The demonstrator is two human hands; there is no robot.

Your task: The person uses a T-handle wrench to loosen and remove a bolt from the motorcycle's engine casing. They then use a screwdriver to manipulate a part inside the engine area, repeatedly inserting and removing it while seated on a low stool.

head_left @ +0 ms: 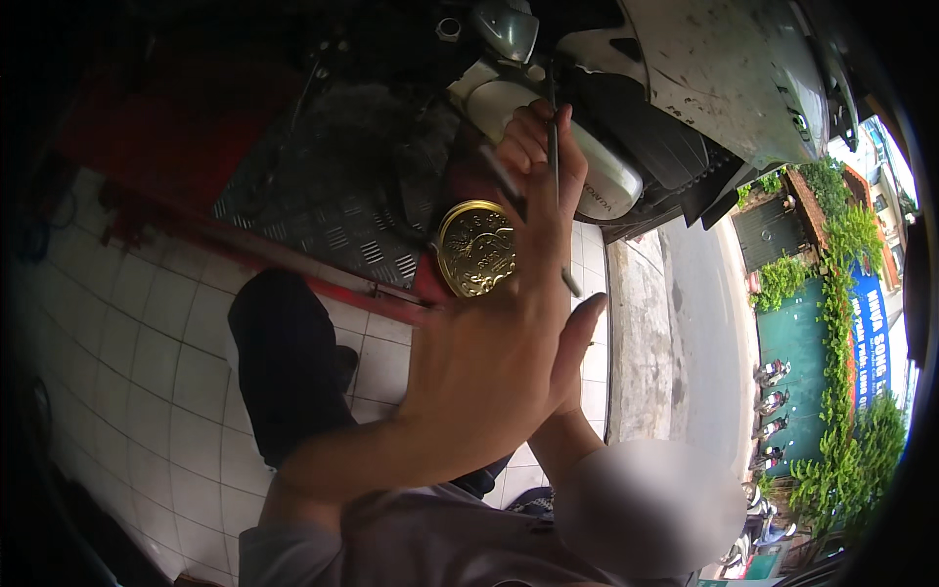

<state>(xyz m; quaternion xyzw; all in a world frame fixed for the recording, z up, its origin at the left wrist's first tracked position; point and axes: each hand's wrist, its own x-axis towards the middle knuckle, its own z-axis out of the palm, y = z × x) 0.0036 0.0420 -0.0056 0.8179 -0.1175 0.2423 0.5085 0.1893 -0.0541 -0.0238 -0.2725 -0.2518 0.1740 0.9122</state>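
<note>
My left hand stretches forward across the middle, back upward, thumb apart, its fingertips overlapping my right hand. My right hand, higher up and partly hidden behind it, has its fingers curled round a thin metal rod tool that points up at a scooter's underside. A blurred dark piece beside these fingers is too unclear to name. The scooter's silver cover is just right of my hands. A round, shiny gold tray lies left of my fingers, partly hidden by them.
The scooter stands on a red lift with a chequered metal plate. Below are white floor tiles and my dark-trousered leg. At right are a road, parked motorbikes, a green wall and plants.
</note>
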